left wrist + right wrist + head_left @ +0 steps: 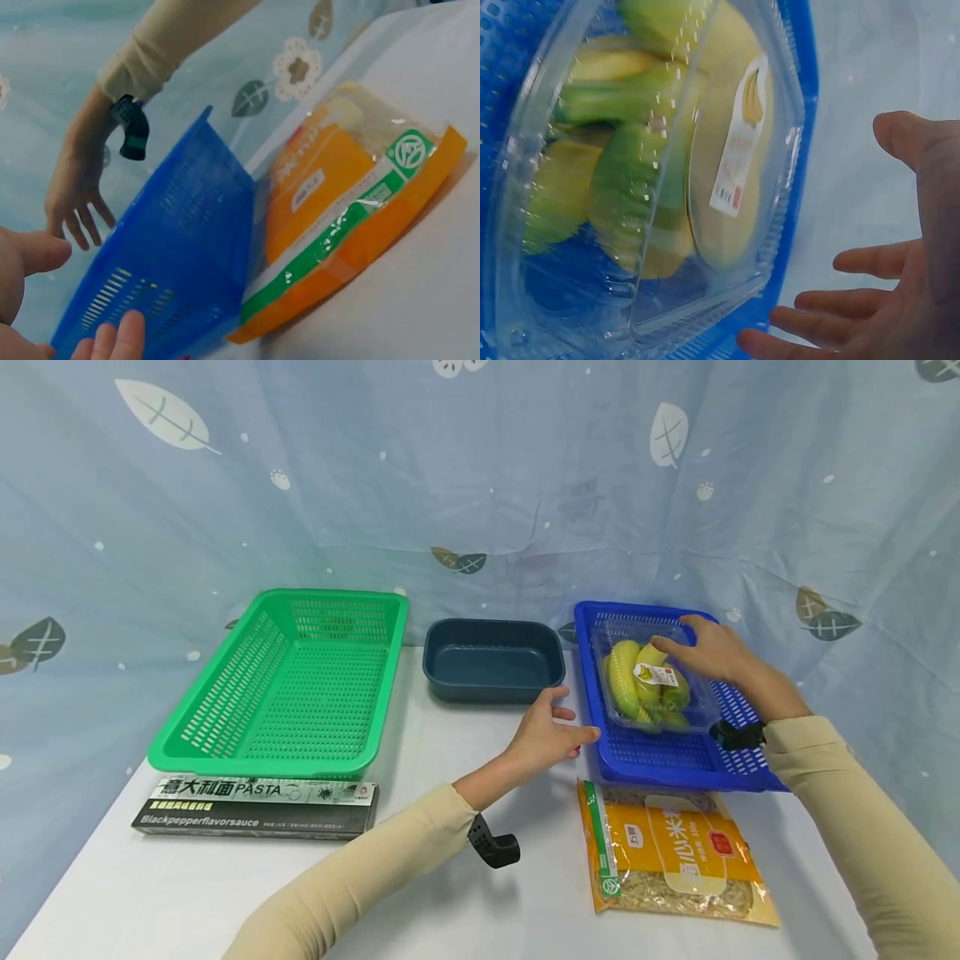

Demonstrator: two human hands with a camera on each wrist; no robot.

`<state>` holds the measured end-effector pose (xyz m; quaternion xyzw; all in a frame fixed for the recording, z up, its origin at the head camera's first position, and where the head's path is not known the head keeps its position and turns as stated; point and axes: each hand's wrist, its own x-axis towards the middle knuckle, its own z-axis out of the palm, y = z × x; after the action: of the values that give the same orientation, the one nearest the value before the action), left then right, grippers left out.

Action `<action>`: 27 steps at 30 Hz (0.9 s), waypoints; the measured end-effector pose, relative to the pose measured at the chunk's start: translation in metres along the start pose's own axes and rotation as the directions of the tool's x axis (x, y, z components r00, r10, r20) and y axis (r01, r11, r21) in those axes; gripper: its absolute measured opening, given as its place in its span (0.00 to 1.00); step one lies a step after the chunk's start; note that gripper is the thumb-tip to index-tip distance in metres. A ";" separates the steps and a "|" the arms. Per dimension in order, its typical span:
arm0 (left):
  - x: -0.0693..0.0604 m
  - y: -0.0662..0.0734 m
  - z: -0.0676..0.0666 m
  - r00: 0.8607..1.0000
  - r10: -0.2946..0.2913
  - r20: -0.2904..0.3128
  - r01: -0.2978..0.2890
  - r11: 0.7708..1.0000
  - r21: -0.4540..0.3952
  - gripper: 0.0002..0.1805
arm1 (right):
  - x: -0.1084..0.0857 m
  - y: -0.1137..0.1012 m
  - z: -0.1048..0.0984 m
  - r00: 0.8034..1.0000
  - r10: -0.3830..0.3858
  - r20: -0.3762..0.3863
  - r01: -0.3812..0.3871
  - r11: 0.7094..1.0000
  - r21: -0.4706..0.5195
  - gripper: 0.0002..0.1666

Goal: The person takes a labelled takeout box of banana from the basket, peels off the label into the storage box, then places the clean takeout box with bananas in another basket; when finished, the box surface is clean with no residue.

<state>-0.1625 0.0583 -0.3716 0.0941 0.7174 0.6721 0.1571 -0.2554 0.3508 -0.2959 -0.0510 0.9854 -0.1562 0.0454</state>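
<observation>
A clear plastic box of bananas (643,685) with a white label lies inside the blue basket (671,778). Over the box's right side is my right hand (716,652); in the right wrist view its fingers (855,304) are spread, apart from the lid. My left hand (546,732) is by the basket's left wall, thumb and fingers parted, with nothing seen between them. Whether it touches the rim I cannot tell. Under its fingertips shows a bit of something red (574,752), mostly hidden.
A green basket (307,693) stands at the left, with a black pasta box (255,810) before it. A dark teal tub (495,693) sits at the back middle. An orange noodle bag (675,852) lies in front of the blue basket. A patterned curtain (480,485) hangs behind.
</observation>
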 end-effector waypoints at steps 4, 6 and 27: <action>0.003 -0.004 0.005 0.999 -0.033 -0.001 0.033 0.998 -0.060 0.44 | 0.008 0.008 0.001 0.999 0.030 0.024 -0.031 0.999 0.018 0.62; 0.004 -0.006 0.007 0.999 -0.046 0.003 0.046 0.994 -0.095 0.43 | 0.011 0.012 0.002 0.997 0.054 0.045 -0.056 0.998 0.024 0.62; 0.015 -0.005 0.017 0.996 -0.072 0.056 0.084 0.963 -0.254 0.38 | 0.033 0.042 0.023 0.974 0.190 0.119 -0.212 0.954 0.213 0.53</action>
<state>-0.1701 0.0793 -0.3784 0.0604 0.6238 0.7503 0.2107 -0.2896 0.3794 -0.3335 0.0475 0.9581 -0.2582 0.1146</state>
